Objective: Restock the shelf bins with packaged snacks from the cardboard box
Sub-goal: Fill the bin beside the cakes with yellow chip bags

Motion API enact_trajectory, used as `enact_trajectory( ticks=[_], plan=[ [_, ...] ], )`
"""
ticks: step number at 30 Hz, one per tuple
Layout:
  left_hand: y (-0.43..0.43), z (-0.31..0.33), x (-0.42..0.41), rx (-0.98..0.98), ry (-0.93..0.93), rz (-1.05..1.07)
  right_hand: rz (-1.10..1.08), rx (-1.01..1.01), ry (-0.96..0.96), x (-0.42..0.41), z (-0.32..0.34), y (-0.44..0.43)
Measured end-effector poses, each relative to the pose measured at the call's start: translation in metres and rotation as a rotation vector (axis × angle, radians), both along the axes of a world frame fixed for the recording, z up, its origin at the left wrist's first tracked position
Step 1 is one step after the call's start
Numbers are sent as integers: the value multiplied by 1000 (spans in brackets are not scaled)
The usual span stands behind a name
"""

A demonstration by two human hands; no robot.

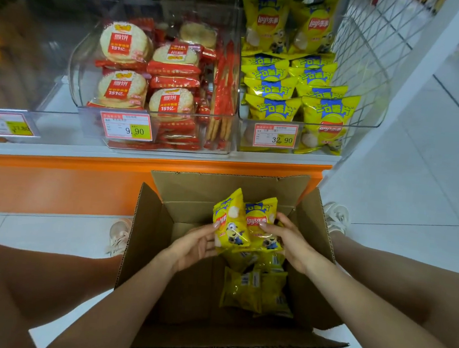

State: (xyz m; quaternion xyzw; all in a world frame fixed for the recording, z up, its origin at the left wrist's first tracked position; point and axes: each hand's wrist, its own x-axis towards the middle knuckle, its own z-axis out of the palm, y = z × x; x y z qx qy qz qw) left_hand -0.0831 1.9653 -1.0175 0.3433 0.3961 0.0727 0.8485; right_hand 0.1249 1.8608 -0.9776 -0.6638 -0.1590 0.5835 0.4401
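Note:
An open cardboard box (pixel 159 251) stands on the floor between my feet. Several yellow chip packets (pixel 256 291) lie at its bottom right. Above them I hold two yellow chip packets upright, side by side. My left hand (pixel 196 246) grips the left packet (pixel 230 221) from the left. My right hand (pixel 286 241) grips the right packet (pixel 260 219) from the right. On the shelf above, the clear right bin (pixel 369 108) holds several of the same yellow packets.
A clear middle bin (pixel 154 127) is full of red-wrapped rice crackers, with price tags on the fronts. A white wire rack (pixel 376 33) stands right of the bins. The orange shelf edge (pixel 83 165) runs just behind the box. My shoes (pixel 336 215) flank the box.

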Motion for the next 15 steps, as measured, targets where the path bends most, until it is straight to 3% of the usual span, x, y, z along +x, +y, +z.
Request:
enact_trajectory(
  ticks=[4, 7, 10, 15],
  plan=[
    [2, 10, 3, -6, -4, 108, -31, 35, -80, 1, 2, 1],
    [2, 19, 3, 69, 100, 189, -55, 45, -124, 6, 8, 0],
    [0, 34, 5, 210, 228, 200, -52, 44, -227, 11, 24, -2],
    [-10, 77, 14, 523, 307, 159, 86, 45, -555, 14, 68, -6]
  ],
)
